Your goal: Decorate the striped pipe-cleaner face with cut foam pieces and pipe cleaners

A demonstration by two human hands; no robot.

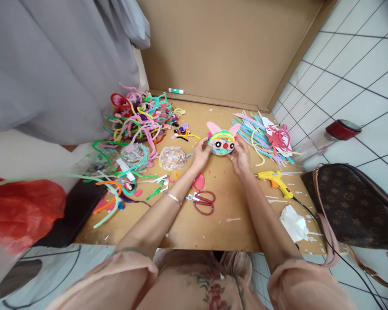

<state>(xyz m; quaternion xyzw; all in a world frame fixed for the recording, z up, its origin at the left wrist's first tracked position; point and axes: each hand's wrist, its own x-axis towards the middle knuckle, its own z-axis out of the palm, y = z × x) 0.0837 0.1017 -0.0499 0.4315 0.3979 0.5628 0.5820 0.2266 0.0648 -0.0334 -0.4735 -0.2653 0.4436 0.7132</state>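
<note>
Between my two hands is a small round craft animal head (pixel 222 144), facing me. It has pink ears, round black-and-white eyes, a red nose and a yellow and green band across the top. My left hand (pixel 201 153) grips its left side, and my right hand (pixel 241 156) grips the right side. Red-handled scissors (pixel 204 202) lie on the table between my forearms, beside a pink felt piece (pixel 198 182). Left of my left hand rests a clear round plastic piece (pixel 173 158). A yellow hot glue gun (pixel 275 181) lies right of my right forearm.
A tangled heap of pipe cleaners (pixel 142 114) covers the back left. More pipe cleaners (pixel 255 135) lie in a bundle at the right. A glue stick (pixel 176 91) is at the back. A brown handbag (pixel 352 206), a bottle (pixel 330 137) and crumpled tissue (pixel 294 223) are on the right.
</note>
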